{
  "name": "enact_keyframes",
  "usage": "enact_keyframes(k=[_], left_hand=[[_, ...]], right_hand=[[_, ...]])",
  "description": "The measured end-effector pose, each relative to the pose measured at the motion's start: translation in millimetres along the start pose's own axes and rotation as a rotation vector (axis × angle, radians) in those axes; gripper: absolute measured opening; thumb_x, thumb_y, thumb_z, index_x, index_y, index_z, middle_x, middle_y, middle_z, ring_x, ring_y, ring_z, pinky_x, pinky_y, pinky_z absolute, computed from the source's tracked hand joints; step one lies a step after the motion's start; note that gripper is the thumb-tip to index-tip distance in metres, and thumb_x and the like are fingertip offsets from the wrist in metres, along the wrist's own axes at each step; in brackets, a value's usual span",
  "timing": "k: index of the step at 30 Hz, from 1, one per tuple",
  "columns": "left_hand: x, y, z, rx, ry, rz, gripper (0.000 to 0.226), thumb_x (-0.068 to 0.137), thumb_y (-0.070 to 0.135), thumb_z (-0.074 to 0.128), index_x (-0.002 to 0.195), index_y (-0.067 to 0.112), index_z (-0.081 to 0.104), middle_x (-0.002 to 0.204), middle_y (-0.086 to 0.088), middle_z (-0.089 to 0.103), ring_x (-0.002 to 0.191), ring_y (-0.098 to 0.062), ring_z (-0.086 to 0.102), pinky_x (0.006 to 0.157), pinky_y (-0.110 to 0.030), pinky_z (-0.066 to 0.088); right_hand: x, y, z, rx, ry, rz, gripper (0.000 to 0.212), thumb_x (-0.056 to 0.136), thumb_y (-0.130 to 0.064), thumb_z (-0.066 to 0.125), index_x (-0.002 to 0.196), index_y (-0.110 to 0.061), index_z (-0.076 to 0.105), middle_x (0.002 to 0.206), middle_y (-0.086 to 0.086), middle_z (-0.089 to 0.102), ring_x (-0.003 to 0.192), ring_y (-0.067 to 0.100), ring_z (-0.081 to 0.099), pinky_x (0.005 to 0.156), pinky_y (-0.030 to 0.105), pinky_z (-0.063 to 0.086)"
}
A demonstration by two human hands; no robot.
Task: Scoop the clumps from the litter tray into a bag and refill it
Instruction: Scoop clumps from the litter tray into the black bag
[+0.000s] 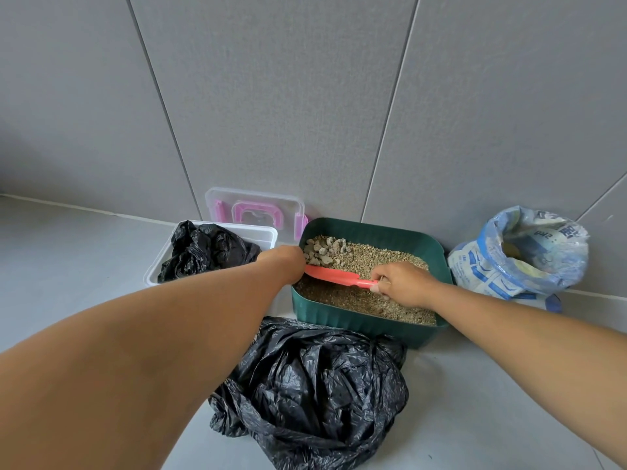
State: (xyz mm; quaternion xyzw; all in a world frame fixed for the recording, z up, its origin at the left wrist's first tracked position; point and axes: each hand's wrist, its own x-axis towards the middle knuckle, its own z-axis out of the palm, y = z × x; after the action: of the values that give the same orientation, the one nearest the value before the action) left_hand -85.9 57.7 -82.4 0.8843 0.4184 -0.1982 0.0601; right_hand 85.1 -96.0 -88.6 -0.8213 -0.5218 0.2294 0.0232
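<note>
In the tray [373, 228], clumps [323, 251] and scoop [334, 275].

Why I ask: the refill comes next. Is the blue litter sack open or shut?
Open. The blue litter sack stands beside the green tray with its top rolled down, and its mouth gapes upward.

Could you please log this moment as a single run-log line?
stage: scooping | right hand: grips scoop | left hand: at tray rim | clumps: tray's far-left corner | bag: in front of tray
</note>
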Motion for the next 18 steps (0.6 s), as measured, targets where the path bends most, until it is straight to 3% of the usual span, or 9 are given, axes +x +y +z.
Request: enact_keyframes(k=[18], left_hand=[[-4, 0, -1, -0.008, 0.007, 0.011, 0.032, 0.094, 0.001, 0.039, 0.123, 0.000, 0.052, 0.123, -0.016, 0.056, 0.113, -0.033, 0.056, 0.090, -0.039, 0.047]], right_hand=[[-1, 4, 8, 0.017, 0.035, -0.030, 0.015, 0.096, -0.040, 0.056, 0.082, -0.034, 0.058, 0.080, 0.000, 0.065, 0.062, 0.014, 0.052, 0.058, 0.028, 0.039]])
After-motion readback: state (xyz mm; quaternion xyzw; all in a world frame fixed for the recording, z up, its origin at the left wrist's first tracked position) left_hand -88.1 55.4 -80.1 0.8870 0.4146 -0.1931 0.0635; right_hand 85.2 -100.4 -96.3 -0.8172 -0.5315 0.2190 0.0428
